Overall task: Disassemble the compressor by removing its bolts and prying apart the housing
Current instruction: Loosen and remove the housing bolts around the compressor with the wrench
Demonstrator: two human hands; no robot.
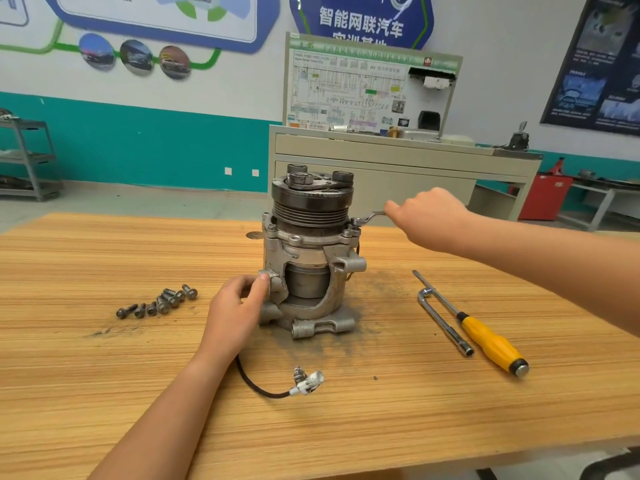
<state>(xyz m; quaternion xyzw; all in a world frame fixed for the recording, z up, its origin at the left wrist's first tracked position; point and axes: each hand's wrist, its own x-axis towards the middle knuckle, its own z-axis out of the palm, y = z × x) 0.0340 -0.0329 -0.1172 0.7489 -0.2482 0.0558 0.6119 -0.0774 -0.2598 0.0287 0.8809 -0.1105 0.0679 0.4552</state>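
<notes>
The compressor (308, 258) stands upright near the middle of the counter (104, 375), with loose bolts (162, 301) laid toward its left edge. Bolt removal is judged the step in hand. A wrench (369, 217) is held in the right hand's (429, 216) closed grip, its ring set on a flange bolt (347, 233), while a lower lug (273, 277) is clasped in the left hand's (235, 313) grip. Next, that bolt must be turned out with the body steadied.

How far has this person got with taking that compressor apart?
Partly done. Several loose bolts lie in a row on the table. The right hand holds a small wrench at the flange below the pulley, while the left hand steadies the compressor. Its housing is in one piece and the yellow-handled screwdriver lies untouched, so prying remains.
</notes>
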